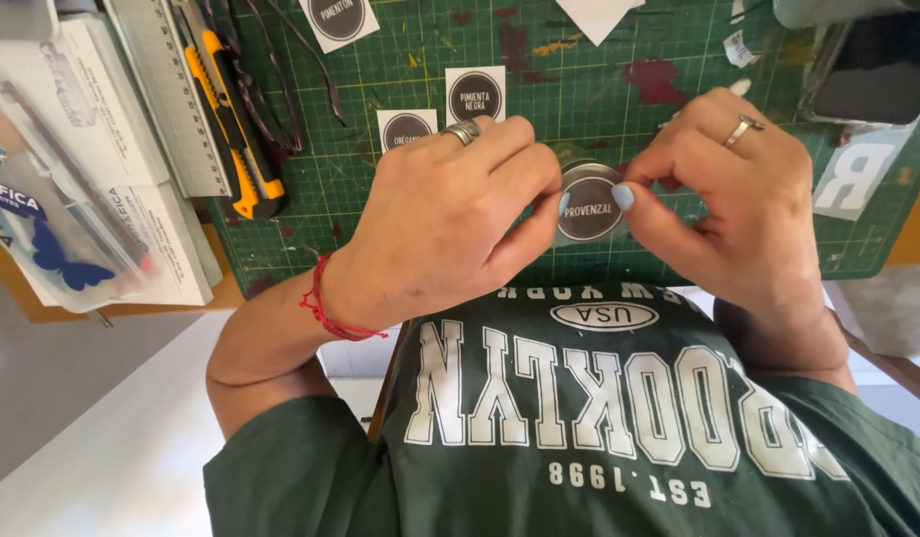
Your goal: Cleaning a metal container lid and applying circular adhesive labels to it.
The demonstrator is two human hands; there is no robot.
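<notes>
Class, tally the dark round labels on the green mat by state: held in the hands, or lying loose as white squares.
Round label held by the left hand and right hand: 1
Loose square labels: 3
Total: 4

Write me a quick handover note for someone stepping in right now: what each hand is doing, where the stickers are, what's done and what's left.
Left hand: pinches the left edge of the round dark sticker.
Right hand: pinches its right edge; both hold it just above the green cutting mat.
Done: this sticker looks cut round, off its square backing.
Left: three square-backed stickers lie on the mat, uncut as far as visible.
Nearby: yellow utility knife and metal ruler at the mat's left edge.
</notes>
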